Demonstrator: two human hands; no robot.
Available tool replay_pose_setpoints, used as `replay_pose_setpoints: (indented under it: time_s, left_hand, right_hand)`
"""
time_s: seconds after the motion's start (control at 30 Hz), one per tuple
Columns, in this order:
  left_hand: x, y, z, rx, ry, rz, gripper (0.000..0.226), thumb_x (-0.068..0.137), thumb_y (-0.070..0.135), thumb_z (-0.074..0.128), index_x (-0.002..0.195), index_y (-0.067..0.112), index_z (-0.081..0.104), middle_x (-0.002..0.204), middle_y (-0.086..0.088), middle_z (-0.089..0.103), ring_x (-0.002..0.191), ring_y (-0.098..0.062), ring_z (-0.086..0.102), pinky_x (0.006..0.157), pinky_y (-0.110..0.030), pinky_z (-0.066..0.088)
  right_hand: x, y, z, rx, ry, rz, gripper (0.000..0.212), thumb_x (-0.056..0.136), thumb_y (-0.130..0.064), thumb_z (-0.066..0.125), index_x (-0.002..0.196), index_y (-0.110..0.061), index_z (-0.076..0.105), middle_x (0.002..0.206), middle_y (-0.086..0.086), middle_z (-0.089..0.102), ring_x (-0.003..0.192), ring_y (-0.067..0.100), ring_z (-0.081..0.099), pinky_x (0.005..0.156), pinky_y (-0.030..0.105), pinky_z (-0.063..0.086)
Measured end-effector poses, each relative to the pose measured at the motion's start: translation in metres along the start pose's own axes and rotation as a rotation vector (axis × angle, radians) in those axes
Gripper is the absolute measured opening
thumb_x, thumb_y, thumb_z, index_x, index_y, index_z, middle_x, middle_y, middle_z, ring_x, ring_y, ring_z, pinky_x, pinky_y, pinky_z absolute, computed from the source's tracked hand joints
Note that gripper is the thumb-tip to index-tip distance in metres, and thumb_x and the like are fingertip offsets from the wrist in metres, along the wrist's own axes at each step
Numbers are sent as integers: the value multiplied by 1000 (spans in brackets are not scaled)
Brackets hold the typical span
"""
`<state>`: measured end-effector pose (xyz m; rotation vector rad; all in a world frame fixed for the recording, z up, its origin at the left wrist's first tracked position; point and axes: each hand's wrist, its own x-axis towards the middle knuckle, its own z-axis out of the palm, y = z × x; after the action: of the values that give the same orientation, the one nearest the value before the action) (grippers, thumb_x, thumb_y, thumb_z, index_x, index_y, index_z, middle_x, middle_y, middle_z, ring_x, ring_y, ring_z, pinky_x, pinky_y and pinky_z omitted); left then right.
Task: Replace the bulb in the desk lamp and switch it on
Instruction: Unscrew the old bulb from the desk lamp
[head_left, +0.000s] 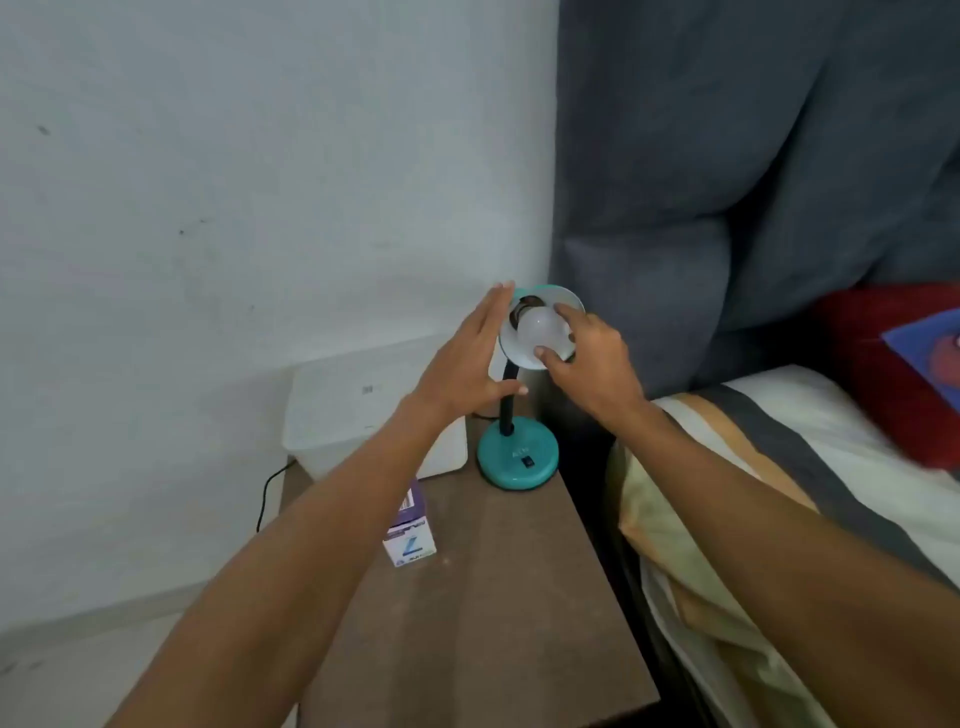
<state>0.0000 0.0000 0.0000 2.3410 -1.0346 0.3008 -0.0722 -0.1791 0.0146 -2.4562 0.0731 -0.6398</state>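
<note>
A teal desk lamp stands at the back of a brown bedside table; its round base (518, 457) carries a small black switch (528, 461). The shade (563, 300) faces me, white inside. A frosted white bulb (540, 326) sits at the socket inside the shade. My right hand (592, 358) grips the bulb with thumb below and fingers above. My left hand (467, 358) is flat against the shade's left rim, fingers stretched out, thumb near the black neck (506, 400). A purple and white bulb box (410, 530) stands on the table, partly hidden by my left forearm.
A white plastic box (332, 415) sits at the table's back left against the wall. A black cord (267, 493) hangs off the left edge. A bed with a striped cover (779, 467) and grey headboard (727, 182) adjoins the table on the right.
</note>
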Motion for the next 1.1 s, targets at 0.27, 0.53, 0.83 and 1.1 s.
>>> replay_pose_setpoints:
  time_s: [0.27,0.53,0.83,1.1]
  left_hand:
    - [19,-10,8,-33,35,84,103,83,29,85,161,8,22,167,-7,29,152,-21,31,118,-8,19]
    - [21,-13,10,-48,27,82,104,82,26,87,162,13,21,167,-3,30,151,-21,34,120,-27,32]
    - [18,-12,6,-59,22,67,103,83,23,86,163,12,20,167,-5,30,150,-24,37,120,-35,37]
    - [17,-10,5,-47,7,68,103,84,21,85,163,13,19,167,-6,30,149,-26,38,119,-39,39]
  right_hand:
    - [14,1,16,8,51,-16,59,86,-30,74,138,-14,53,128,14,65,109,36,64,92,49,54]
    - [11,5,30,-160,47,-193,68,78,-7,73,141,-12,49,146,16,47,124,40,52,91,51,55]
    - [15,0,33,-219,-30,-210,74,77,-5,77,144,-11,45,151,14,42,133,37,43,92,51,54]
    - [18,3,32,-274,-77,-283,74,72,1,79,140,-8,51,148,14,45,139,34,38,88,54,56]
